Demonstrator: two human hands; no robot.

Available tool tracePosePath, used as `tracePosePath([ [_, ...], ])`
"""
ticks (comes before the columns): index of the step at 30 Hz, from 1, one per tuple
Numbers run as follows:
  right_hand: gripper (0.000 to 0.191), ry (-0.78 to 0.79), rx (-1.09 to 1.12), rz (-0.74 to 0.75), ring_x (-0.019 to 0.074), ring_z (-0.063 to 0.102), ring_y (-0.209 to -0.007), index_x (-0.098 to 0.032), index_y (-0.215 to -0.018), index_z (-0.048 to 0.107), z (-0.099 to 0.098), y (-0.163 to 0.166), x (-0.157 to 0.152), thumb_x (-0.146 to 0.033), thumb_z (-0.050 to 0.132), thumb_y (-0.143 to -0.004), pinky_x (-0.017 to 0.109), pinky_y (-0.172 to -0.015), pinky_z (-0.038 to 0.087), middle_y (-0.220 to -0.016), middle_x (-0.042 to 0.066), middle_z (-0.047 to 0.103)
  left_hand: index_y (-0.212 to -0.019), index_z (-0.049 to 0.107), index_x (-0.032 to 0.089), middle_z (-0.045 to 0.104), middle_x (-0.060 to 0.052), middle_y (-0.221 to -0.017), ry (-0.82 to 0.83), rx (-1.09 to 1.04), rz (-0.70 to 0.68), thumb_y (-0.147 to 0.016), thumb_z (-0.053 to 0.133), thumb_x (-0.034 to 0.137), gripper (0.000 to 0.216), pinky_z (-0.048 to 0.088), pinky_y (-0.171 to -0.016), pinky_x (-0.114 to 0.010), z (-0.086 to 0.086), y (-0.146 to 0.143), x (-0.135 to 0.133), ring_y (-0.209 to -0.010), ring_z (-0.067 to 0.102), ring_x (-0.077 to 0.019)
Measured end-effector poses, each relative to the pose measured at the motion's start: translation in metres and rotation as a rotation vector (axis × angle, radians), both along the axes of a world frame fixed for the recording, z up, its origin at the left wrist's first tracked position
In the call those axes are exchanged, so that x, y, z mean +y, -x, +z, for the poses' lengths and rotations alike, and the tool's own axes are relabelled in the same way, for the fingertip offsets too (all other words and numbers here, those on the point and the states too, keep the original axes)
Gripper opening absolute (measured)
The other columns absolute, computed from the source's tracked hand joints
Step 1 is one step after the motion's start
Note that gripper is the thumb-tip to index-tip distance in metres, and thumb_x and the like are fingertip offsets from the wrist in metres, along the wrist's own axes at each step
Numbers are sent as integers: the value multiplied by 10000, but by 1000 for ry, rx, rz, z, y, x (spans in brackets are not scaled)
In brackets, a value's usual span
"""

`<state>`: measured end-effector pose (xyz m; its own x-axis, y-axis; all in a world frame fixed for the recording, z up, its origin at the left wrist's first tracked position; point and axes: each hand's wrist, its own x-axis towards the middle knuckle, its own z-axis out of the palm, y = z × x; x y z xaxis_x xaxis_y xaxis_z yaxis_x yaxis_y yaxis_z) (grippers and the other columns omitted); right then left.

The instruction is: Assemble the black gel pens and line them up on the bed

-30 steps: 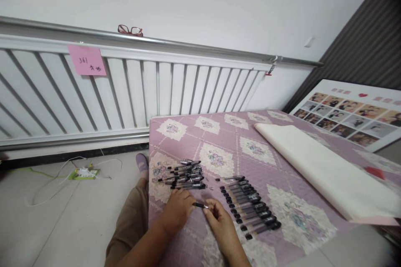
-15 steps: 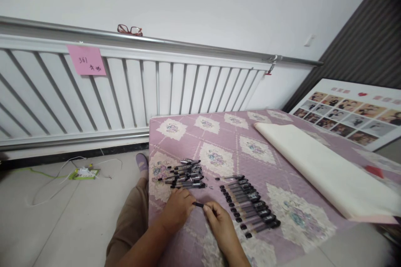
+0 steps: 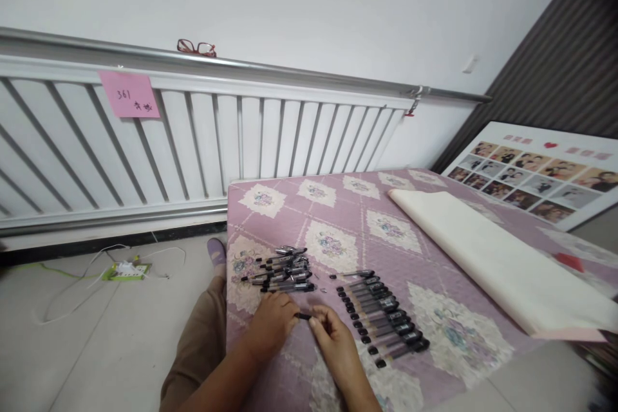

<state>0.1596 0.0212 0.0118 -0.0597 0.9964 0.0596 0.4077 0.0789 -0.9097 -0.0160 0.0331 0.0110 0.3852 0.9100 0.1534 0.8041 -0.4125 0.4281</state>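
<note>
My left hand (image 3: 273, 327) and my right hand (image 3: 335, 342) meet low on a pink quilted cover (image 3: 338, 219). Between their fingertips they pinch a small black pen part (image 3: 304, 316), one end in each hand. Just beyond my left hand lies a loose heap of black pens (image 3: 284, 268). To the right of my right hand a neat row of capped black pens (image 3: 381, 318) runs diagonally, side by side.
A long cream paper roll (image 3: 487, 257) lies across the cover's right side, with a photo board (image 3: 535, 174) behind it. A white radiator (image 3: 193, 141) with a pink note (image 3: 128, 94) and red glasses (image 3: 196, 47) lines the wall. A power strip with cords (image 3: 123, 268) lies on the floor.
The view has shifted slightly left. Both hands stay together on the small black part, with only tiny finger movement.
</note>
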Motion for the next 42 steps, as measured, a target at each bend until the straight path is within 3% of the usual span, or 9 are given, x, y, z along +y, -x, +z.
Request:
tracePosePath([
  [2, 200, -1, 15, 28, 173, 565, -693, -203, -814, 632, 0, 0, 0, -389, 568, -781, 248, -652, 442, -714, 1, 612, -953, 627, 245, 617, -2, -961, 4, 0, -17, -921, 484, 263, 148, 349, -855, -334, -2, 0, 1, -958, 525, -187],
  [7, 315, 5, -75, 7, 175, 547, -638, -202, -652, 596, -2, 1, 1, -444, 494, -825, 259, -614, 426, -631, 5, 589, -950, 631, 243, 622, -6, -964, -8, -7, -12, -920, 485, 267, 151, 356, -854, -336, -5, 0, 3, -949, 528, -189],
  [11, 234, 3, -19, -1, 188, 594, -726, -204, -870, 642, -3, 0, 1, -405, 561, -780, 268, -693, 455, -753, 11, 637, -935, 631, 246, 621, -2, -951, -6, -4, -4, -927, 475, 271, 158, 359, -842, -327, -4, -1, 2, -936, 531, -183],
  [16, 249, 14, -33, 23, 178, 568, -654, -202, -685, 617, -4, -1, 2, -406, 534, -802, 255, -623, 437, -648, 2, 610, -945, 623, 257, 621, 10, -963, -20, -7, -5, -927, 480, 266, 144, 352, -849, -329, -4, 0, 1, -944, 526, -180],
  [21, 178, 13, 1, 30, 190, 599, -750, -209, -818, 650, -2, 0, 2, -358, 559, -788, 267, -708, 449, -779, 18, 665, -937, 626, 254, 622, 4, -963, -24, -2, -16, -922, 496, 279, 134, 351, -847, -334, -7, 0, 2, -948, 525, -188],
  [30, 241, -2, -50, 4, 170, 544, -643, -203, -664, 605, -2, 2, 1, -400, 550, -792, 249, -613, 421, -642, 1, 599, -971, 612, 245, 611, -2, -972, -53, 55, -20, -907, 533, 302, 116, 364, -857, -331, -7, -1, 0, -946, 521, -188],
  [34, 268, 10, -25, -12, 169, 549, -618, -203, -753, 649, -6, -1, 1, -432, 522, -811, 248, -587, 426, -636, 1, 609, -972, 604, 250, 608, -3, -966, -65, 73, -52, -915, 515, 292, 114, 378, -820, -322, -6, -1, -2, -922, 531, -188],
  [37, 302, 15, -6, -51, 171, 561, -604, -196, -874, 657, -9, -6, 6, -432, 473, -837, 258, -584, 444, -641, 3, 620, -950, 609, 249, 608, -7, -961, -68, 61, 15, -913, 507, 267, 111, 384, -824, -335, -6, -2, -2, -933, 533, -200],
  [42, 239, -125, -137, -133, 208, 622, -769, -192, -801, 662, -4, -14, 25, -350, 484, -802, 297, -729, 470, -797, 55, 688, -988, 617, 249, 602, -26, -972, -82, 13, 122, -900, 493, 236, 153, 392, -845, -350, -7, -1, 0, -954, 531, -213],
])
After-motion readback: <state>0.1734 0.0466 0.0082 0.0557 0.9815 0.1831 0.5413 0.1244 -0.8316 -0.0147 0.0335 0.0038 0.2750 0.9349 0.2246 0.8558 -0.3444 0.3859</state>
